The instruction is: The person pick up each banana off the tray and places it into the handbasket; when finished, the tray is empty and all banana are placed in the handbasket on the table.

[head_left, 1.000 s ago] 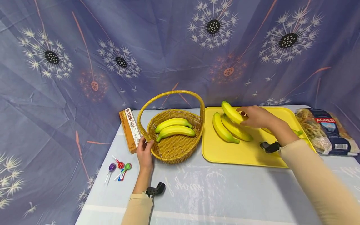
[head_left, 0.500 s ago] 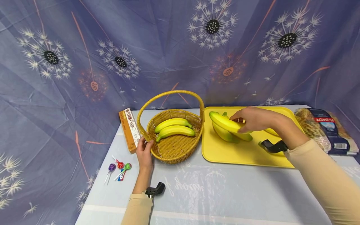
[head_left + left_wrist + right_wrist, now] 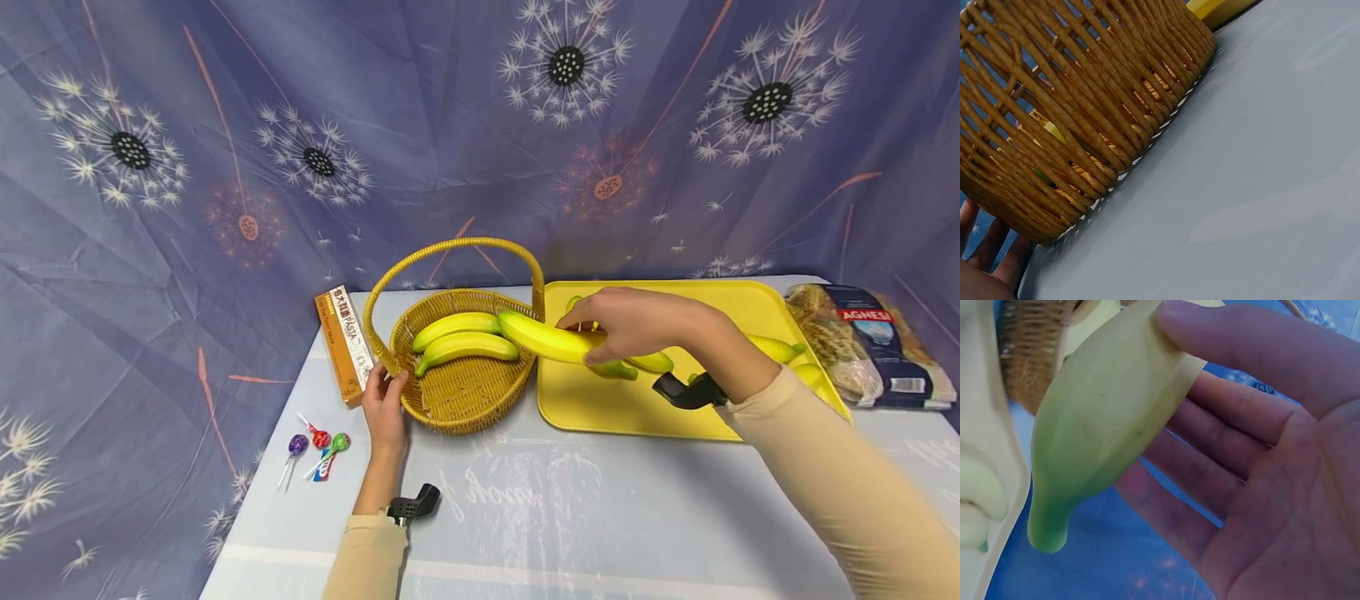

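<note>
My right hand [image 3: 637,321] pinches a yellow banana [image 3: 543,337] between thumb and fingers, its green tip over the right rim of the wicker basket [image 3: 457,408]. In the right wrist view the banana [image 3: 1110,412] fills the space in front of the fingers, its green stem end pointing down. At the basket's left side my left hand [image 3: 385,408] holds the rim near the foot of the arched handle. The left wrist view has the fingers [image 3: 1013,262] against the woven wall [image 3: 1085,94]. Two bananas [image 3: 467,346] lie side by side inside the basket.
Right of the basket, a yellow tray [image 3: 630,408] bears more bananas, partly hidden by my right arm. A bag of pasta [image 3: 873,346] lies beyond it. On the left are a pasta box [image 3: 347,346] and several lollipops [image 3: 298,445]. A patterned cloth hangs behind.
My right hand has carried the banana leftward from above the other bananas on the tray to the basket's right rim. The left hand has stayed on the basket.
</note>
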Demonstrator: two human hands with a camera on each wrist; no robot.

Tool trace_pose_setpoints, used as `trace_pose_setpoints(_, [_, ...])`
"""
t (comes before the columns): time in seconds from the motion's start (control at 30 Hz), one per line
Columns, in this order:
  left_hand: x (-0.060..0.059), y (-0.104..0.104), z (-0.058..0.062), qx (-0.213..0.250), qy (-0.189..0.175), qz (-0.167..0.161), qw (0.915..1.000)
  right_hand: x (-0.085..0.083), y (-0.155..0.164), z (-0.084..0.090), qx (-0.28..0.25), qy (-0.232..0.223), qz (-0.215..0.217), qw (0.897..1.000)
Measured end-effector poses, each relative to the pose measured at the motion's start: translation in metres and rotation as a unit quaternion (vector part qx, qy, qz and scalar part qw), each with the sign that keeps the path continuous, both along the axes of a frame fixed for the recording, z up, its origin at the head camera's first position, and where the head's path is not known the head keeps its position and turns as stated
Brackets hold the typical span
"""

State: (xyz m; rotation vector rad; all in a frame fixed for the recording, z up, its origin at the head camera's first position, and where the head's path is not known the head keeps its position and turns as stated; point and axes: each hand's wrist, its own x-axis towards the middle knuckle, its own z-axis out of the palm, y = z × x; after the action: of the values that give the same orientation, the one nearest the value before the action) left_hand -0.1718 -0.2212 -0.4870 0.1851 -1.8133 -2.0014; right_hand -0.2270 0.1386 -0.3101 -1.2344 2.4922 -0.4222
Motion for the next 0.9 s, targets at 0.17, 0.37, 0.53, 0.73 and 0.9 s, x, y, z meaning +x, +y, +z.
trace_pose_setpoints(0.17, [-0.001, -0.001, 0.0, -0.001, 0.003, -0.001, 1.0, -0.006, -0.025, 0.002, 0.0, 0.003, 0.028, 1.0])
trace_pose_setpoints(0.37, [0.0, -0.001, 0.0, -0.005, -0.001, 0.0, 1.0, -0.016, -0.054, 0.004, 0.014, -0.027, 0.055, 0.998])
trace_pose_setpoints(0.53, [0.001, 0.0, -0.002, -0.003, -0.008, 0.003, 1.0, -0.025, -0.081, -0.002, 0.036, -0.028, 0.077, 0.996])
trace_pose_setpoints(0.73, [0.0, 0.001, -0.002, -0.007, -0.01, -0.004, 0.9999, -0.038, -0.111, -0.009, 0.089, -0.05, 0.078, 0.992])
trace_pose_setpoints(0.9, [-0.001, 0.002, 0.0, 0.003, 0.0, -0.003, 1.0, -0.05, -0.13, -0.017, 0.129, -0.075, 0.057, 0.987])
